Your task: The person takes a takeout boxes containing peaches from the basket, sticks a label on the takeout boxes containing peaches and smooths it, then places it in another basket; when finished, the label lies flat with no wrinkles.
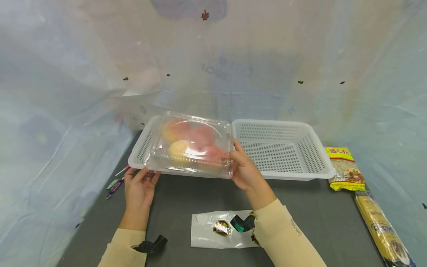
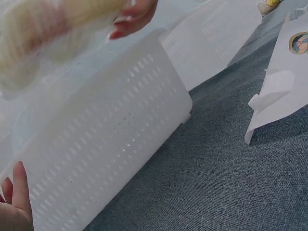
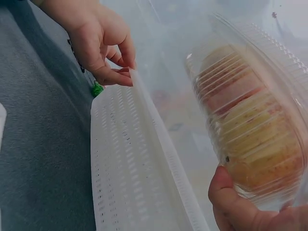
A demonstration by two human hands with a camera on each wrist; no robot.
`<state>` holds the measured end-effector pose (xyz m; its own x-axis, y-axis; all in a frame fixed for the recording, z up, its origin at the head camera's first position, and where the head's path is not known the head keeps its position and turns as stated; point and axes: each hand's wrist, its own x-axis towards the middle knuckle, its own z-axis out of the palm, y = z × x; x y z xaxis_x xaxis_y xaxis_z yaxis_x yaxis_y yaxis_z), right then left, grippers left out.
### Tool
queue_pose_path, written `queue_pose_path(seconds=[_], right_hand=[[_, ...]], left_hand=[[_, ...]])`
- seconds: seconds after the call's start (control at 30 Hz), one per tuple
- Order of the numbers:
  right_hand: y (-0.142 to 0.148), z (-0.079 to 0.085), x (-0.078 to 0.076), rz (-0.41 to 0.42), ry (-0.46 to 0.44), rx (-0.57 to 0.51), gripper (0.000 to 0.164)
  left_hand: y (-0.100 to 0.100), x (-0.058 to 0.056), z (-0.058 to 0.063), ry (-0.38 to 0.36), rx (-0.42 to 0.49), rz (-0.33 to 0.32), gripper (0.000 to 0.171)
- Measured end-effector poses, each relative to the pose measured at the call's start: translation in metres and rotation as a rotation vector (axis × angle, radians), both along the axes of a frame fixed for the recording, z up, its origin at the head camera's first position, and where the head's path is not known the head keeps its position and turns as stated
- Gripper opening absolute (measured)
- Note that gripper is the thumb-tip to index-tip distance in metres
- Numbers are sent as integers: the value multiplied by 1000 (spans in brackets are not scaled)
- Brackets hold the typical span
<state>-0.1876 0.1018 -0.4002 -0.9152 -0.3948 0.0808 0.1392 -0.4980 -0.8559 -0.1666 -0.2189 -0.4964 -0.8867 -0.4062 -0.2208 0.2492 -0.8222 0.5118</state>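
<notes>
Clear clamshell (image 1: 197, 167) holding four fruits (image 1: 203, 135), held by right grip (image 1: 245, 170); left grip (image 1: 139, 189) pinches basket rim (image 1: 136, 155).

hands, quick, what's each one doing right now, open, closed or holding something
Left hand: closed, pinching the rim of the left white basket.
Right hand: closed, holding the clear fruit box.

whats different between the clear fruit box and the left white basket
The clear fruit box is see-through and ribbed; the left white basket has rows of holes.
The right hand grips the box at its end, while the left hand is at the basket's rim.
Both look roughly rectangular.
</notes>
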Motion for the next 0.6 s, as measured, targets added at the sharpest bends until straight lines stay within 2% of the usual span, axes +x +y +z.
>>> queue_pose_path(seconds=[0.33,0.6], right_hand=[[41,-5,39,-2,62,-35,83],[64,-16,62,69,133,-129,86]], left_hand=[[0,-2,-2,27,5,-4,40],[0,2,-2,24,-10,-22,41]])
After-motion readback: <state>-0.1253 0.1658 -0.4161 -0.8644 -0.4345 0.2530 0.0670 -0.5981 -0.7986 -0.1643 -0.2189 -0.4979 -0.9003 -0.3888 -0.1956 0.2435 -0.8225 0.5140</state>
